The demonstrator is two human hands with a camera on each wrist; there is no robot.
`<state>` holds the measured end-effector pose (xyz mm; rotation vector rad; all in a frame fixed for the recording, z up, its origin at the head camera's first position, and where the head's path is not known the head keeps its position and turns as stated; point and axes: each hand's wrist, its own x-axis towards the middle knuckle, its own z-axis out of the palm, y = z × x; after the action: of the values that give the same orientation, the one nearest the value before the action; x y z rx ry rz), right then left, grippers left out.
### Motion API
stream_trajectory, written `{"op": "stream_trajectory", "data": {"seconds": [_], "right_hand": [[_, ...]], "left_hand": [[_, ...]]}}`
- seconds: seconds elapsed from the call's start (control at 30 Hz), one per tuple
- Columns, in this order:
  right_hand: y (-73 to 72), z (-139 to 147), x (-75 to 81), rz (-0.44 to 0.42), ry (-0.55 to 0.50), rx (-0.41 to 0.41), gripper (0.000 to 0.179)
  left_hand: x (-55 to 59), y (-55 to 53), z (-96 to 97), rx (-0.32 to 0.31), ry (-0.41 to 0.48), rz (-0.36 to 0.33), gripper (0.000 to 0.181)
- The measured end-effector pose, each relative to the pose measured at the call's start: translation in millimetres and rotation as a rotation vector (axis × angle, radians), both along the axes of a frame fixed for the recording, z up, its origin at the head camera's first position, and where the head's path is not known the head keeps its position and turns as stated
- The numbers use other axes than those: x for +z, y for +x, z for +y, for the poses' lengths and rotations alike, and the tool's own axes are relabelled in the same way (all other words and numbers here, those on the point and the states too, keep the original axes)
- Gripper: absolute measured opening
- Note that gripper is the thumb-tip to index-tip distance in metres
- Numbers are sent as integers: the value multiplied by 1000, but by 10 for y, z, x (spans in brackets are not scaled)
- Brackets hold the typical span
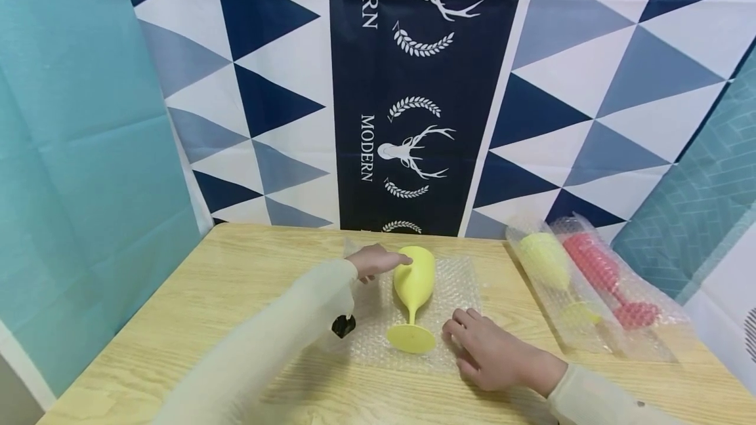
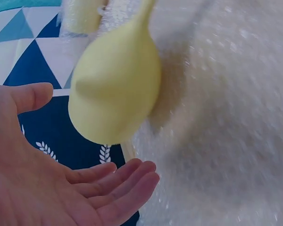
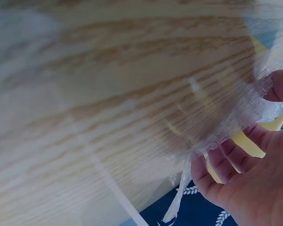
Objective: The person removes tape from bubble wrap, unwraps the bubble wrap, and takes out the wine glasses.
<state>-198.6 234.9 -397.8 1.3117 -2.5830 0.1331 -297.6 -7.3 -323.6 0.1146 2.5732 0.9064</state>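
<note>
Yellow goblet (image 1: pixel 413 294) on bubble wrap (image 1: pixel 455 281): light, rigid, likely slick; grip bowl | left hand (image 1: pixel 378 260) open beside bowl; right hand (image 1: pixel 490 353) flat on wrap near foot

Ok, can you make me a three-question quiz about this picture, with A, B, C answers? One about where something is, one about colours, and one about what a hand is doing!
1. Where does the yellow goblet lie?
A. On the bubble wrap sheet
B. On the floor
C. Inside a box

2. What colours are the two wrapped goblets at the right of the table?
A. Blue and green
B. Yellow and red
C. Both white

3. What is the left hand doing?
A. Gripping the stem
B. Resting far from everything
C. Open, fingers at the goblet's bowl

Answers:
1. A, since the head view shows it lying on its side on the sheet.
2. B, since a wrapped yellow goblet lies beside a wrapped red goblet.
3. C, since the left wrist view shows straight fingers by the bowl.
</note>
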Motion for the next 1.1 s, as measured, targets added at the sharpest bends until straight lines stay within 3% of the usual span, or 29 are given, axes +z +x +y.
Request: {"op": "stream_trajectory", "data": {"seconds": [0.27, 0.47, 0.6, 0.93, 1.1], "right_hand": [[10, 37, -16, -1, -16, -14, 31], [20, 36, 23, -24, -6, -16, 30], [22, 38, 33, -52, 6, -16, 29], [4, 42, 8, -29, 14, -22, 32], [11, 44, 1, -39, 8, -13, 31]], "left_hand": [[52, -77, 120, 67, 153, -126, 80], [-24, -70, 188, 160, 278, -164, 81], [-73, -72, 243, 178, 355, -175, 73], [-64, -95, 309, 241, 425, -211, 83], [-106, -119, 332, 232, 472, -234, 82]]}}
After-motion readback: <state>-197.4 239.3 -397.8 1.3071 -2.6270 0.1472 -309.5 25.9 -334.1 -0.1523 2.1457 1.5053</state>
